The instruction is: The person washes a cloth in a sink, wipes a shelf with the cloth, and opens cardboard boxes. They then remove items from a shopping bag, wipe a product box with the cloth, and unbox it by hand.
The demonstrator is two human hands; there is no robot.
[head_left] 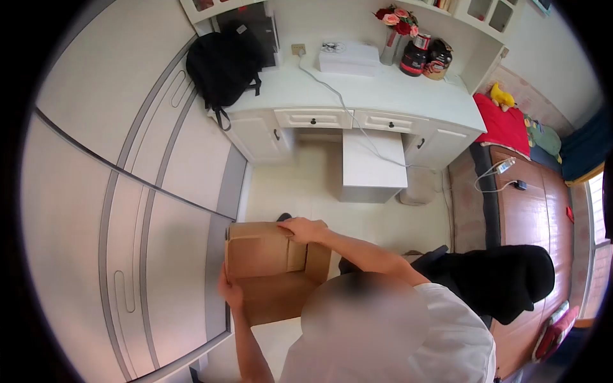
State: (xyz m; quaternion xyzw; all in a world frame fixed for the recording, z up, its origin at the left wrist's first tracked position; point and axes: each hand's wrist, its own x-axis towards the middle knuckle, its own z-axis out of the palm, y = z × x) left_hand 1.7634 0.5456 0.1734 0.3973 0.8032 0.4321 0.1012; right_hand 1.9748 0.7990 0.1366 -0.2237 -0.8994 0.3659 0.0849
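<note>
Brown cardboard box (258, 255) gripped at edges, L hand (230, 292) & R hand (305, 230); could slip b/c panels flex.

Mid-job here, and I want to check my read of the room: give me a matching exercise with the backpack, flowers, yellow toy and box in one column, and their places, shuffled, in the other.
1. Backpack
2. Flowers
3. Yellow toy
4. Box

A. On the red fabric
B. Between the left hand and the right hand
C. At the left end of the desk
D. In the vase

Right pairs: 1-C, 2-D, 3-A, 4-B
</note>
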